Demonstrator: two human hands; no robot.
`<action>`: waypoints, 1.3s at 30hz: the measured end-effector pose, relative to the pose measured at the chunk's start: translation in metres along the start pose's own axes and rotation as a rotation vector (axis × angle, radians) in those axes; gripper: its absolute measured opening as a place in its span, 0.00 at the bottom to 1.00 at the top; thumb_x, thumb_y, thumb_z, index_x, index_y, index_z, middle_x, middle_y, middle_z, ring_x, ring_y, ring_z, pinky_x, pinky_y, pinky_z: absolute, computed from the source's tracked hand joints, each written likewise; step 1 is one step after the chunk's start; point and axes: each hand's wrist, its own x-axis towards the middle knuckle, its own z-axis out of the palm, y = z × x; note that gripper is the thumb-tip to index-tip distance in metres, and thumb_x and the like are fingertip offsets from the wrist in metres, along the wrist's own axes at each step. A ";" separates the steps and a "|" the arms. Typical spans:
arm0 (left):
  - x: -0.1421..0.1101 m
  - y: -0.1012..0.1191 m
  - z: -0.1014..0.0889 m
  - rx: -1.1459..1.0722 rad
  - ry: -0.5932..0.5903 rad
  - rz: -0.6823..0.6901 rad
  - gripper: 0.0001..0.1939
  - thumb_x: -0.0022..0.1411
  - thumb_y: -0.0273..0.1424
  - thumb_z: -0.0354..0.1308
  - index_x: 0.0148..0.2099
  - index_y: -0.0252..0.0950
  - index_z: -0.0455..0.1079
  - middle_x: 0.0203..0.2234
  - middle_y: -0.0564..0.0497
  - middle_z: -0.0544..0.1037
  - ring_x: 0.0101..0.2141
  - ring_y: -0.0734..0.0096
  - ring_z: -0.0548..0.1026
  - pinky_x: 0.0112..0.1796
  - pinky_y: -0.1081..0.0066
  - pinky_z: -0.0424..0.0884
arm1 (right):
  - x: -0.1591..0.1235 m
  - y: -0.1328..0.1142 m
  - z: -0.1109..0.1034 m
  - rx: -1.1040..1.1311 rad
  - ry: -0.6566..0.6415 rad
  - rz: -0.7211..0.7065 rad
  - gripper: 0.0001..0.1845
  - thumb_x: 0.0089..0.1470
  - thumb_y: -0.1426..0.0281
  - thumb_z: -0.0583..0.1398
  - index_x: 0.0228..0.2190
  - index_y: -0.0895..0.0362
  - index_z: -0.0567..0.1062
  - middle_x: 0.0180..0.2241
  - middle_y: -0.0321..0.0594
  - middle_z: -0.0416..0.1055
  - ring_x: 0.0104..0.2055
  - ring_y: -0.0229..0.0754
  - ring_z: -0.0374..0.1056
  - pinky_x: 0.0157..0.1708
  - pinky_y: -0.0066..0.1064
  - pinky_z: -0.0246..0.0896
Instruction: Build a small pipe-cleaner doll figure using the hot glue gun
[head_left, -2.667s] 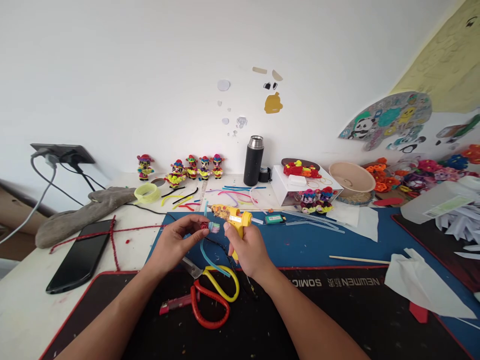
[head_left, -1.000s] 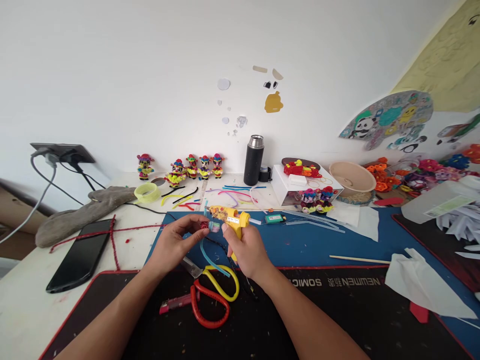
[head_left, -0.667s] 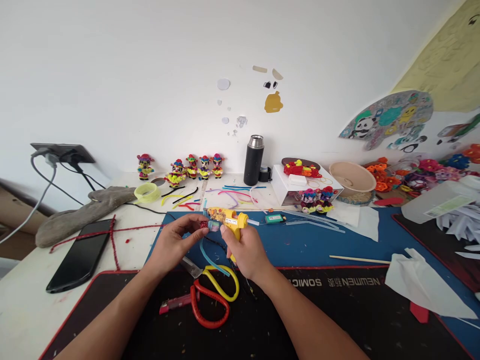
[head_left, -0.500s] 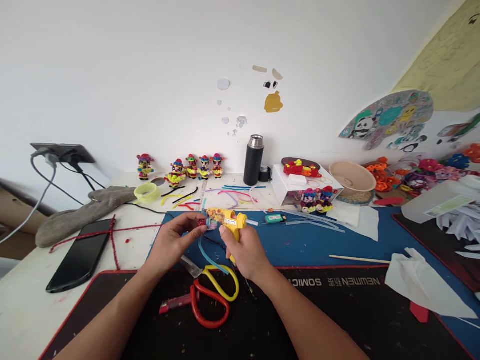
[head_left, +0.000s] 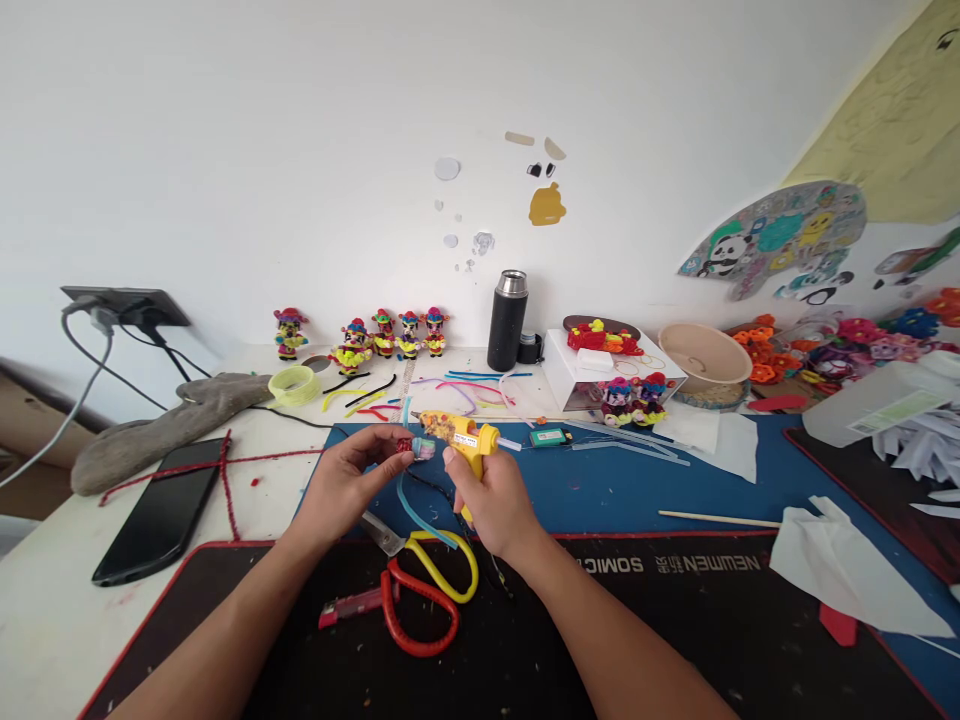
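Observation:
My left hand [head_left: 346,487] pinches a small red and pale craft piece [head_left: 415,447] with a light-blue pipe cleaner [head_left: 417,505] trailing down from it. My right hand [head_left: 491,497] is wrapped round the grip of a yellow hot glue gun [head_left: 463,437], whose nozzle points left at the piece. Both hands hover over a blue mat [head_left: 600,485]. Below them lie red and yellow scissors [head_left: 424,590] and a pink utility knife [head_left: 349,608] on a black mat [head_left: 675,640].
A black phone [head_left: 161,510] and grey cloth [head_left: 161,425] lie left. Small figurines [head_left: 356,340], a black flask [head_left: 508,320], a white box [head_left: 600,375], a beige bowl [head_left: 705,355] and loose pipe cleaners [head_left: 465,385] stand behind. White paper [head_left: 840,575] and a wooden stick [head_left: 716,518] lie right.
The glue gun nudged left toward the craft piece and then back a little to the right. My left hand lifted the piece slightly. Everything else stayed put.

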 end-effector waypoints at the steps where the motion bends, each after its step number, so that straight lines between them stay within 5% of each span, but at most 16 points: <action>1: 0.000 0.000 0.000 0.004 -0.002 0.002 0.26 0.53 0.53 0.74 0.43 0.38 0.81 0.32 0.48 0.84 0.32 0.62 0.80 0.36 0.66 0.78 | 0.000 0.000 0.000 -0.001 0.000 -0.003 0.33 0.67 0.49 0.56 0.15 0.53 0.66 0.10 0.34 0.59 0.17 0.38 0.63 0.23 0.28 0.58; 15: 0.001 0.000 -0.001 0.005 0.007 0.007 0.26 0.52 0.53 0.74 0.43 0.38 0.81 0.32 0.48 0.84 0.32 0.62 0.79 0.36 0.66 0.78 | 0.001 0.003 0.000 0.010 -0.016 -0.008 0.32 0.66 0.49 0.57 0.15 0.54 0.67 0.12 0.34 0.62 0.17 0.36 0.62 0.23 0.27 0.57; 33: 0.012 -0.001 -0.009 -0.152 0.099 0.025 0.30 0.50 0.57 0.73 0.43 0.37 0.80 0.33 0.45 0.86 0.35 0.57 0.83 0.33 0.66 0.78 | 0.017 0.036 0.002 0.183 0.091 0.204 0.31 0.54 0.41 0.61 0.35 0.58 0.75 0.13 0.28 0.65 0.11 0.36 0.58 0.13 0.26 0.51; 39: 0.014 -0.005 -0.010 -0.216 0.076 0.013 0.32 0.50 0.57 0.73 0.44 0.36 0.80 0.34 0.44 0.86 0.35 0.58 0.82 0.33 0.66 0.75 | 0.022 0.037 -0.003 0.229 0.002 0.242 0.32 0.53 0.40 0.63 0.36 0.59 0.75 0.13 0.29 0.68 0.12 0.36 0.61 0.12 0.24 0.47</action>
